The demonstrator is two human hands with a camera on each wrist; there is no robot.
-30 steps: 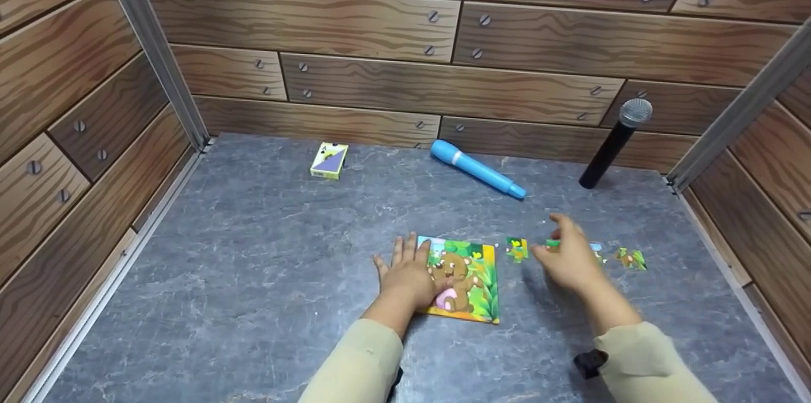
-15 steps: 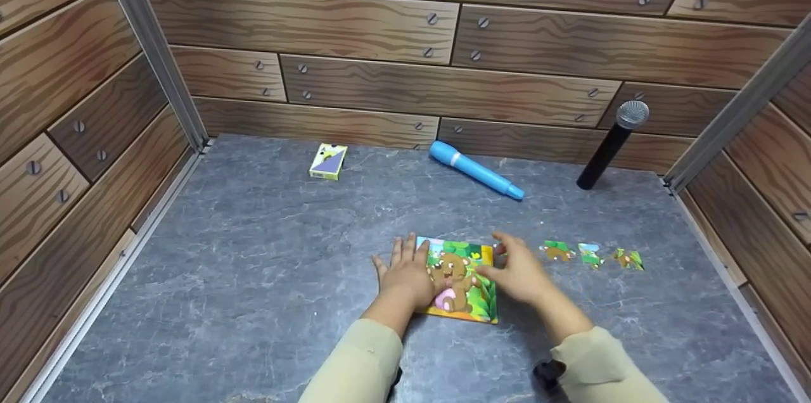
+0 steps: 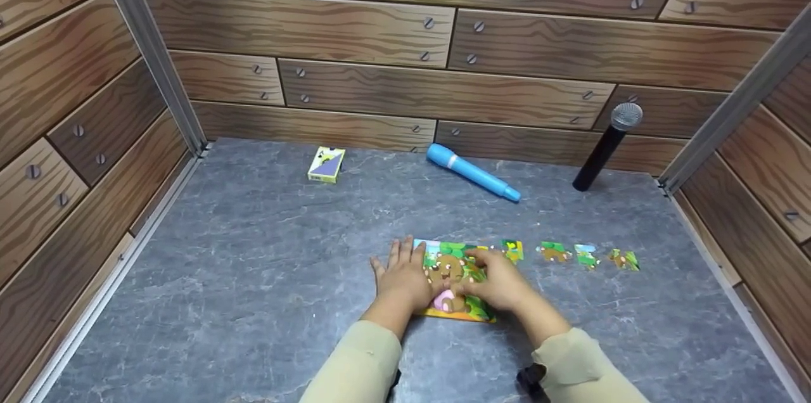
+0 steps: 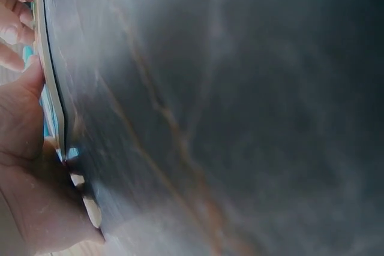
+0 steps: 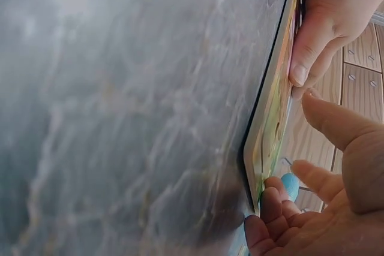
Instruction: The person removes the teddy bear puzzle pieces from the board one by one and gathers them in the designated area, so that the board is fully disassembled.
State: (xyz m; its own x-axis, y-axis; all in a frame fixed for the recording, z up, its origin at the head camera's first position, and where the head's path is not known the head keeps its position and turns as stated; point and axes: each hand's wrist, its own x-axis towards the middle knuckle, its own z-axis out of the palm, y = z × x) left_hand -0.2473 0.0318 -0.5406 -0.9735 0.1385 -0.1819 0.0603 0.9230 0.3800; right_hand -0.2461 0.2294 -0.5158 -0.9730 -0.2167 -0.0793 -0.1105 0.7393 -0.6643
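Observation:
A square jigsaw puzzle [image 3: 447, 263] with a brown bear on green lies on the grey tabletop. My left hand [image 3: 404, 282] lies over its left side, fingers spread. From the right, my right hand [image 3: 504, 282] reaches over the puzzle's right part, with thumb and index finger at the picture. In the right wrist view that thumb [image 5: 336, 118] and index finger stand apart, and the other fingers bend at the board's edge. Loose jigsaw pieces, several in a row, lie to the right: one with green and yellow [image 3: 513, 251] is nearest the right hand.
Farther right lie a brown bear piece [image 3: 553, 251], a blue-topped piece [image 3: 586, 254] and a brown-green piece [image 3: 624, 258]. Toward the back are a card box [image 3: 326, 165], a blue pen-shaped thing [image 3: 474, 173] and an upright black microphone [image 3: 607, 146]. Wood-patterned walls [image 3: 355, 80] enclose the table.
My right hand has moved left from the loose pieces onto the right part of the puzzle, uncovering the row of pieces. The left hand has stayed in place.

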